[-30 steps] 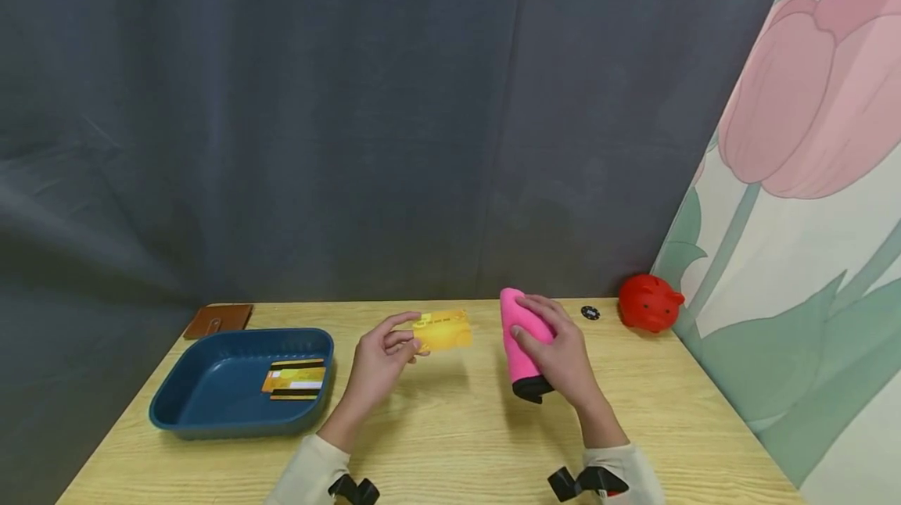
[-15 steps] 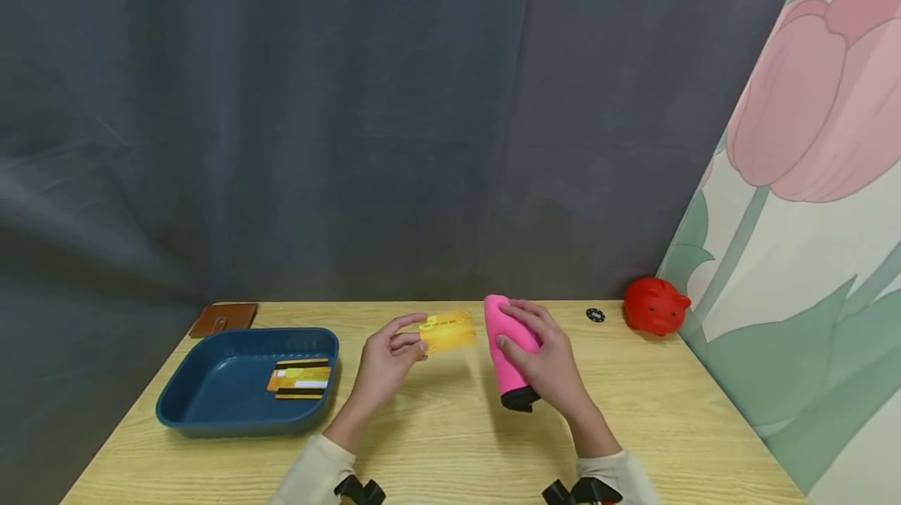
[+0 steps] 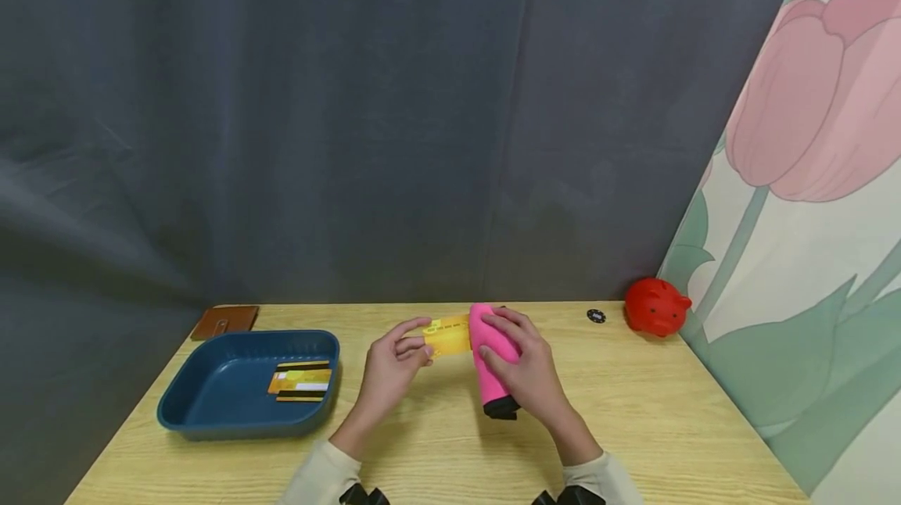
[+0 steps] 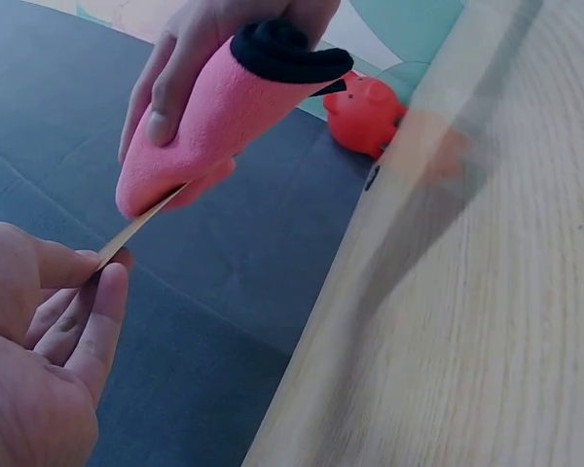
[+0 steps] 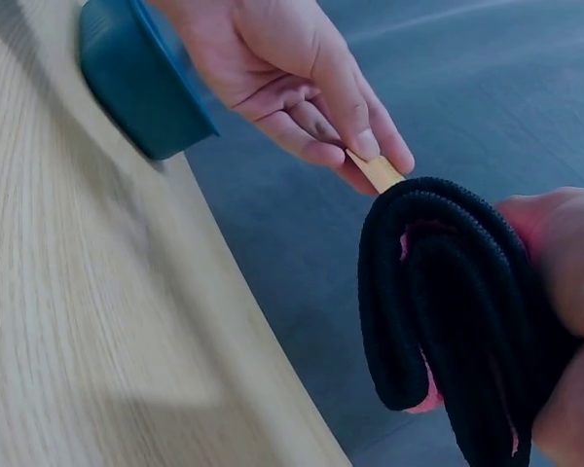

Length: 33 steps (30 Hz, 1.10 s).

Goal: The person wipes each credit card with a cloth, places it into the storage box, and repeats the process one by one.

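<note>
My left hand pinches a yellow bank card by its left end, thumb against fingers, above the wooden table. A folded pink cloth with a black edge is gripped in my right hand, also raised off the table. The card's right end meets the cloth's left side and is hidden there. In the left wrist view the card shows edge-on, its far end against a fold of the cloth. The right wrist view shows the cloth's rolled black edge beside the card.
A blue tray stands on the left with several yellow cards in it. Behind it lies a brown wallet. At the back right are a black chip and a red piggy bank. A dark curtain hangs behind the table.
My right hand has carried the cloth leftward to the card, closing the gap between them. My left hand has shifted slightly right, still holding the card.
</note>
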### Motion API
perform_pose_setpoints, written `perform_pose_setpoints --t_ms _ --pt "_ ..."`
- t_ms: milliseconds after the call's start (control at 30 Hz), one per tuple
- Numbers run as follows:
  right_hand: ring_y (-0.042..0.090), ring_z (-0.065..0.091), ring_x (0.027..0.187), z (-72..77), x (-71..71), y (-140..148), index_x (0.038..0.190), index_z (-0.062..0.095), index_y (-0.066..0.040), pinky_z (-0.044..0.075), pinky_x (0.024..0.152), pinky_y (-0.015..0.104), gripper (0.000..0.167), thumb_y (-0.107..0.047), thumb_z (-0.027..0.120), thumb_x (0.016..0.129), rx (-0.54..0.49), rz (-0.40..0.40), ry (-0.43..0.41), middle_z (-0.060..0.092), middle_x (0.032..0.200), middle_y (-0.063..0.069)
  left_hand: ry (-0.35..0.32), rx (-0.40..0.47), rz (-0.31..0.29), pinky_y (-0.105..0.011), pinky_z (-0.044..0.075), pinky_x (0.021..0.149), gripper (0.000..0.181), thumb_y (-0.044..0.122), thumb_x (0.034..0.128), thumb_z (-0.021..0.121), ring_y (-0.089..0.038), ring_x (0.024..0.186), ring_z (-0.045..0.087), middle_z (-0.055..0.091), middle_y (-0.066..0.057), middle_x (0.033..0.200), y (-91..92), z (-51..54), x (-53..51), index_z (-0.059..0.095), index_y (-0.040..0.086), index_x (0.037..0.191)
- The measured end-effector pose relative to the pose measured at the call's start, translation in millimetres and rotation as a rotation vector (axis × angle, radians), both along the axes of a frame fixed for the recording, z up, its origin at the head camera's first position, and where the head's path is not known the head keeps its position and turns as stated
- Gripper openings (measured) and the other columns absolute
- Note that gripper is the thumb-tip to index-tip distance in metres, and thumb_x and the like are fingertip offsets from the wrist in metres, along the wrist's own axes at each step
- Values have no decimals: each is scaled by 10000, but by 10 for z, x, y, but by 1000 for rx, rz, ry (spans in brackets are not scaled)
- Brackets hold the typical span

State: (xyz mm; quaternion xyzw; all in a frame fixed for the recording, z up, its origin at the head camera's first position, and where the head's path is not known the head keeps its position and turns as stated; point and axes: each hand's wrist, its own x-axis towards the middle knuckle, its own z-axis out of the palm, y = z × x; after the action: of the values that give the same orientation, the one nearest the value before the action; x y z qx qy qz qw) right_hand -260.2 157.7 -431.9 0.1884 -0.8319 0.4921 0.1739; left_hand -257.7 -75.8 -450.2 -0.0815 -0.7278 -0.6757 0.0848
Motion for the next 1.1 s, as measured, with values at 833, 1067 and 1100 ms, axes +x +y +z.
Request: perform_pose_setpoints --t_ms 833,1067,1100 --pt "234 634 1266 -78 180 -390 1297 722 -218 586 935 263 489 -75 844 846 42 109 5 598 1444 -26 30 -39 19 -261 641 799 398 47 948 722 -183 929 787 797 -161 1024 118 -72 45 676 110 1339" --pt "234 646 1257 -73 159 -357 1288 730 -210 594 948 304 491 -66 850 834 59 76 45 611 1433 -16 31 -24 32 -250 640 785 405 24 938 722 -199 909 788 793 -178 1022 140 -38 64 689 117 1331" --pt "237 648 1257 -71 149 -343 1287 731 -206 596 951 317 493 -63 851 831 62 67 54 613 1432 -8 36 -24 31 -252 641 780 405 19 935 725 -214 906 788 792 -182 1023 144 -33 66 692 114 1328"
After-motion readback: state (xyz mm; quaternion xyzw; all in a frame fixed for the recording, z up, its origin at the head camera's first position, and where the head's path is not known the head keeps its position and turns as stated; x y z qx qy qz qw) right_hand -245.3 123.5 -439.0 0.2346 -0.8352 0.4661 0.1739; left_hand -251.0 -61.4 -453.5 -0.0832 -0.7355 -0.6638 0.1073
